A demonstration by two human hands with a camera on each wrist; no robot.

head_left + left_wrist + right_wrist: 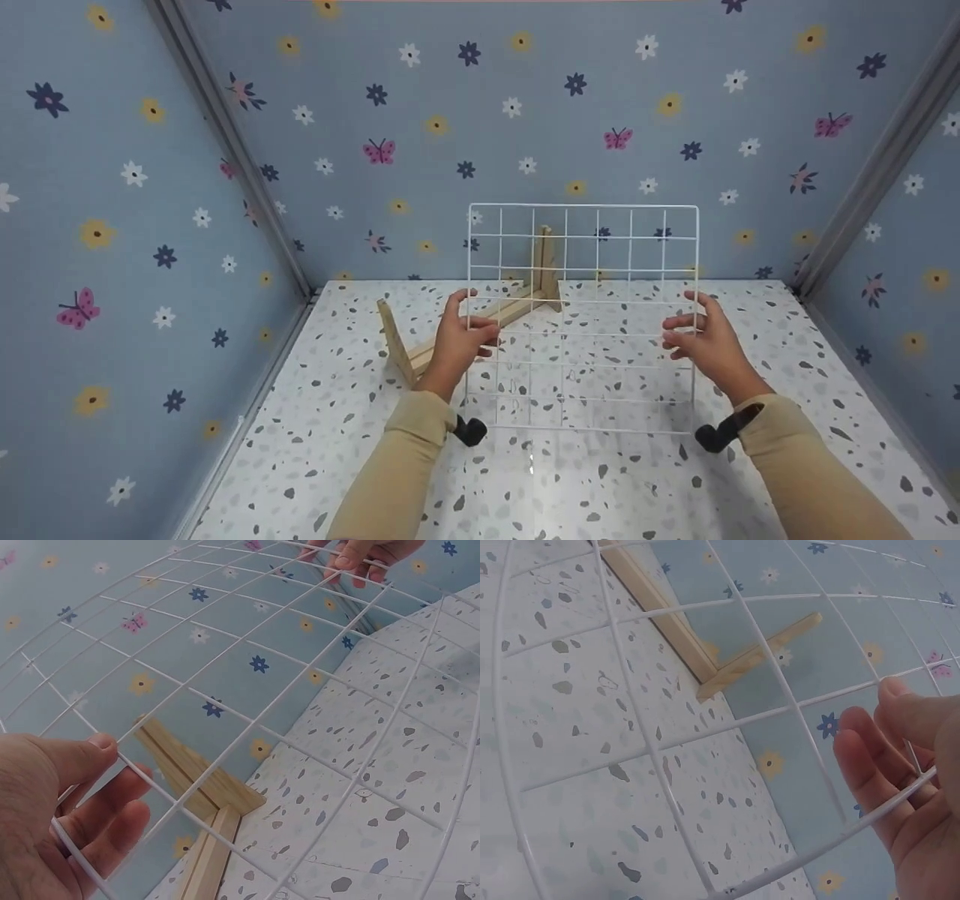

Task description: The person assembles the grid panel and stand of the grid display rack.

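2 hands (pixel 455 341) (pixel 711 346) hold a rectangular white wire grid (pixel 566 269).

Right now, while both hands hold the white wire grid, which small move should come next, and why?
I would perhaps shift the white wire grid slightly left, toward the wooden frame: the left hand and right hand hold its opposite edges, while in the head view the wooden frame stands behind it and extends past its left edge.
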